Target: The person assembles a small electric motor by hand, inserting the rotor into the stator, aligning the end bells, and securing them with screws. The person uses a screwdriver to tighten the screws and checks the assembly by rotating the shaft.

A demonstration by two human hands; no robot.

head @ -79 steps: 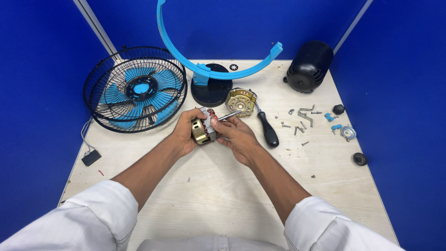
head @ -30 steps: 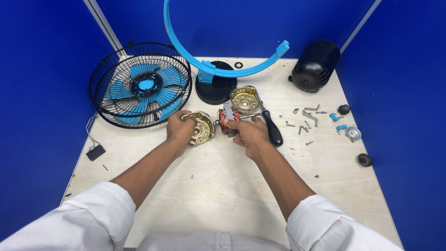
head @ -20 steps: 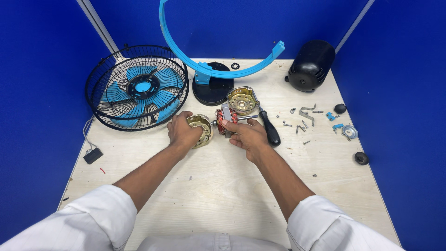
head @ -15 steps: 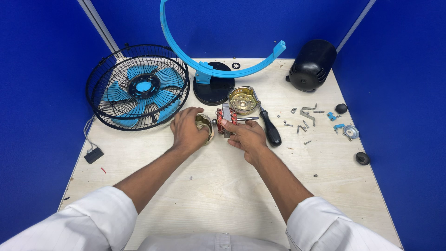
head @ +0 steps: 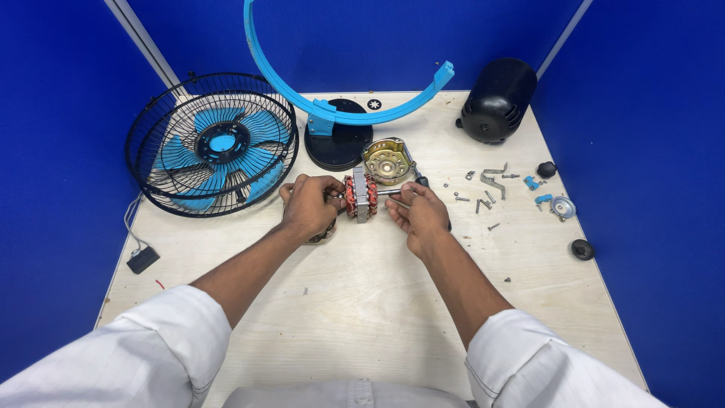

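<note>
Left hand (head: 308, 208) curled over left end of motor core (head: 359, 195); right hand (head: 418, 215) pinching steel shaft (head: 389, 193) at right end with fingertips. Core: red-brown windings, grey laminated stack, held just above table centre; long axis left-right, shaft pointing right. Brass-coloured part under left palm mostly hidden. Surface: pale plywood table (head: 362, 302), blue partition walls. Beyond hands: gold end cap (head: 387, 161), caged blue fan (head: 213, 142), black housing (head: 498, 100), loose screws (head: 483, 198). Tool handle behind right hand largely obscured.
</note>
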